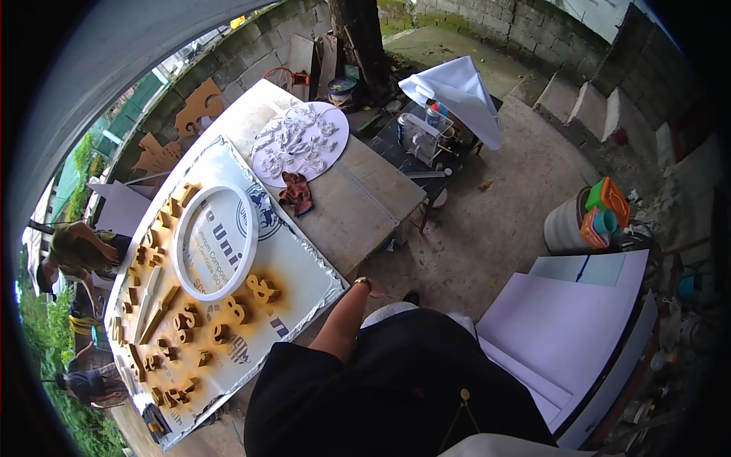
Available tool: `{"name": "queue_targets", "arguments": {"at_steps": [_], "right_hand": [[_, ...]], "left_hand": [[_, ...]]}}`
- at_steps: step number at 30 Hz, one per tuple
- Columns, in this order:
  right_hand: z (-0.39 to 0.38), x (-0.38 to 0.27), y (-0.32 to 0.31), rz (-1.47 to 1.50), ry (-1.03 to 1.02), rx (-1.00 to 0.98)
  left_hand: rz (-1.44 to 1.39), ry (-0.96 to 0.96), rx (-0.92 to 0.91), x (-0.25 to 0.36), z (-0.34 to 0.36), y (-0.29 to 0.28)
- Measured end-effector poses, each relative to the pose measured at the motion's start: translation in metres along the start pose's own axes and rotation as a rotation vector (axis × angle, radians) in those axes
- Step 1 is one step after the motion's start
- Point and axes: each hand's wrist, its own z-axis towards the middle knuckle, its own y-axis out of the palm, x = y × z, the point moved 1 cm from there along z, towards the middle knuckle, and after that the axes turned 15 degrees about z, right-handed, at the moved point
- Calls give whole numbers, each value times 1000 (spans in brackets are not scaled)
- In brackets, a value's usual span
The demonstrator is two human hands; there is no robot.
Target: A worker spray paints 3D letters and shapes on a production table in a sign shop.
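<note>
My left hand (pixel 377 288) hangs beside the near right corner of the work table, a gold band on its wrist. Its fingers are too small and partly hidden to read. My right hand is out of view. Left of my arm lies a silver printed panel (pixel 304 278) with a white oval ring (pixel 249 263) on it. Several gold-brown cut-out letters and shapes stand there amid brown overspray, including an ampersand (pixel 263 289). Two long strips, one white (pixel 148 305) and one gold-brown (pixel 161 314), lie among them.
Beyond the panel, a white oval board (pixel 266 169) carries loose white pieces, with a reddish rag (pixel 296 193) beside it. A dark side table (pixel 388 143) holds cans and a white sheet (pixel 464 87). White panels (pixel 556 320) lean at right, near a bin (pixel 567 225). Two people stand at left.
</note>
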Motion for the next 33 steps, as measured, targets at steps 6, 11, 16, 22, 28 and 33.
{"name": "queue_targets", "arguments": {"at_steps": [6,11,16,22,28,33], "right_hand": [[-9,-153,102,-27,-195,-90],[25,-294,246,-321,-181,-230],[45,-428,391,-663,-232,-433],[33,-548,546,-1140,-491,-426],[44,-562,616,-1350,-559,-394],[36,-491,633,-1487,-407,-469]], "left_hand": [[-182,22,901,64,33,-111],[-156,-147,596,47,35,-89],[-922,-501,155,7,3,24],[-1434,-1315,811,65,-1,119],[-1641,-1103,455,160,63,106],[-1516,-1034,663,209,69,82]]}}
